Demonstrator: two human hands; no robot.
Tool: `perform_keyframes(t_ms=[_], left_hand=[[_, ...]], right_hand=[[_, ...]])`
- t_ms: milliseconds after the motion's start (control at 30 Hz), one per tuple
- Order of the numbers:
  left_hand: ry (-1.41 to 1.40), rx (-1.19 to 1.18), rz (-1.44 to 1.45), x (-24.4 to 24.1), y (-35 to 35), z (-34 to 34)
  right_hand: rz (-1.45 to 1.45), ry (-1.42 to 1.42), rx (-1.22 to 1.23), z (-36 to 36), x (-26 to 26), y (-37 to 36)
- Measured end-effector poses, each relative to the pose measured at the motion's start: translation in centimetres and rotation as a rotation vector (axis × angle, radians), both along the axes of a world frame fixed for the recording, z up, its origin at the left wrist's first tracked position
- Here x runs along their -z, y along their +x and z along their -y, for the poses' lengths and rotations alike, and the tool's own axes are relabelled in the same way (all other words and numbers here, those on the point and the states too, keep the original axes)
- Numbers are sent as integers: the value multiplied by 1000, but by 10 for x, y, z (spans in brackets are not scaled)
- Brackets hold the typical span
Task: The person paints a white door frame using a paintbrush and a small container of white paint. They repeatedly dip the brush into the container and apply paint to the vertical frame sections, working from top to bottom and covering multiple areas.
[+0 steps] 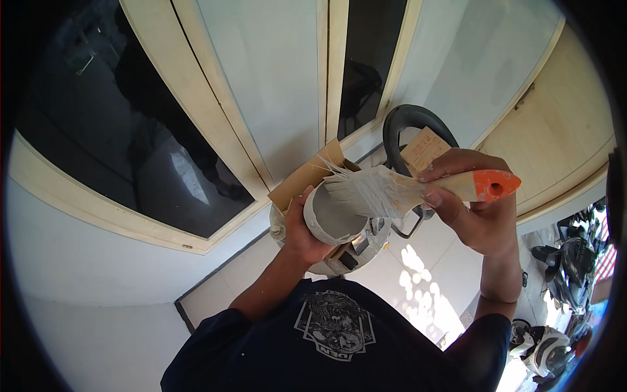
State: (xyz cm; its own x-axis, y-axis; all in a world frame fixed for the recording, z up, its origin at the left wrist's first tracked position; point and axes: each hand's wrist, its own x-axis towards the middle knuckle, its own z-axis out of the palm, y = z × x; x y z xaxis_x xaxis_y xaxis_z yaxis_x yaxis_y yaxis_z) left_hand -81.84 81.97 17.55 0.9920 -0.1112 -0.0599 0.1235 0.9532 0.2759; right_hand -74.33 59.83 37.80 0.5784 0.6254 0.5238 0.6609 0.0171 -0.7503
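My left hand [304,230] grips a round white tub [313,223] from its left side. Grey paint [338,215] lies inside, and smears coat the tub's rim. In my right hand [470,206] is a wide paintbrush [436,188] with a pale wooden handle and an orange end. Grey paint cakes its splayed bristles [352,188], which hang over the tub's opening; whether they touch the paint I cannot tell. Below the tub stands a paint-spotted round stool or table top [377,250], partly hidden by the tub and my left hand.
A cardboard box [306,179] and a dark object [348,260] rest on the round top. Behind my right hand is a black-framed chair [392,132] with a printed cardboard piece [425,149]. Cream-framed windows [230,132] line the wall ahead. Motorcycles [573,259] stand at far right.
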Motion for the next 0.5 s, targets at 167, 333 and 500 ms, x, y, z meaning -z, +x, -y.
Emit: perform_keyframes(t_ms=[167,333,500], left_hand=[[29,72,-48,-4,-2,-28],[-14,147,-10,-13,-9,-52],[8,174,-5,-4,-15,-78]], right_hand=[[125,-225,0,-37,-34,-8],[111,-313,17,-77,-53,-23],[126,-348,104,-101,-62,-38]])
